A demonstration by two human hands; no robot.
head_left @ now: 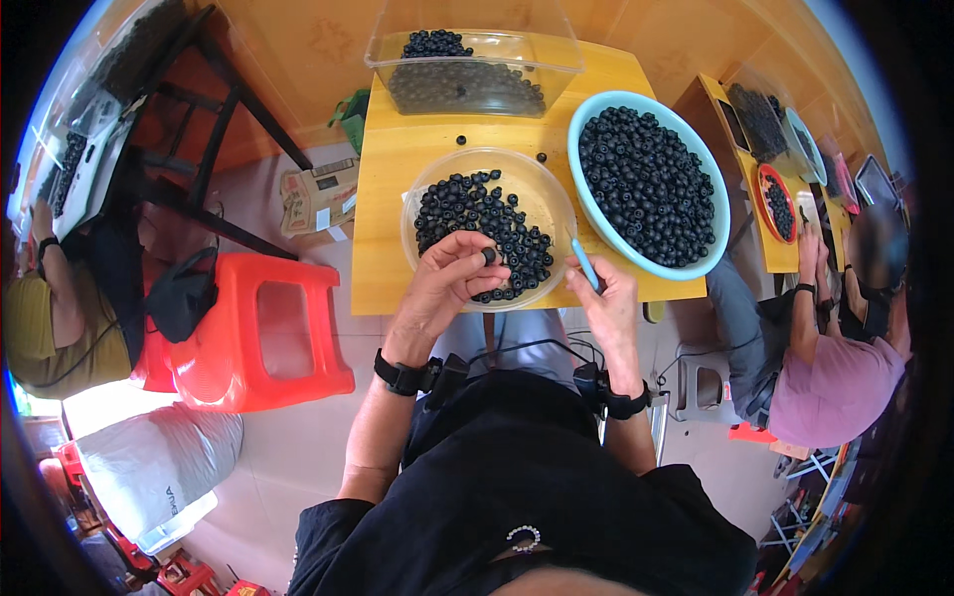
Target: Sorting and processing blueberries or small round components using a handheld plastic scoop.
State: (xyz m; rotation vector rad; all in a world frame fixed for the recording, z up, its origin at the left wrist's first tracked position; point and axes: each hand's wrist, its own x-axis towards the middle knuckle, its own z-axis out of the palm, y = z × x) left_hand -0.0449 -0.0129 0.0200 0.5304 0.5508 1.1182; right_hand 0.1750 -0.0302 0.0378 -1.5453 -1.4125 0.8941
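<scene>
My left hand is closed in a pinch on a small black bead-like piece, above the near side of a round clear tub. In the tub lie many more black round pieces, some showing a hole. My right hand is closed around a slim tool with a light blue handle. Its thin tip points up and away from me, near the tub's right rim and apart from the piece in my left hand. What the tip is shaped like is too small to tell.
A light blue basin heaped with black pieces stands right of the tub. Behind is a clear rectangular box, partly filled. Two loose pieces lie on the yellow table. A red stool stands left; people sit at tables on both sides.
</scene>
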